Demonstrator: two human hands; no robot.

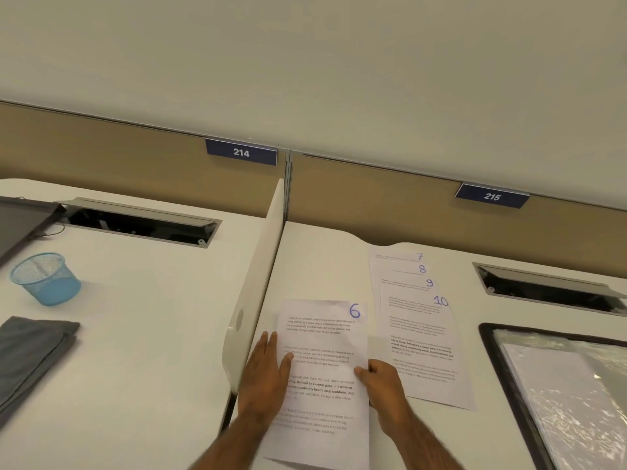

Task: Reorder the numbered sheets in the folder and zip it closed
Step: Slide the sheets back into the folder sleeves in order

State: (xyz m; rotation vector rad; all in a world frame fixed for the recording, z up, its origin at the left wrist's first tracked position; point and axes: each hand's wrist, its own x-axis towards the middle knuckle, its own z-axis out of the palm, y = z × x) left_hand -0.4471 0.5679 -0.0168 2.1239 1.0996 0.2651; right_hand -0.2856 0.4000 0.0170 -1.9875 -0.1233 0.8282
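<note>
Sheet marked 6 (325, 337), printed text, lies on the desk (315, 266) at lower centre. Just right of it, sheets 7 to 10 (420, 334) lie fanned, numbers showing. The clear, black-edged zip folder (549, 344) lies flat at lower right with a sheet inside.

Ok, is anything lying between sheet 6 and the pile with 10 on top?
Nothing visible: sheet 6, with the left hand resting on it and the right hand pinching its edge, sits just left of the pile. Only a strip of bare desk separates them. The folder lies beyond the pile, further right.
</note>
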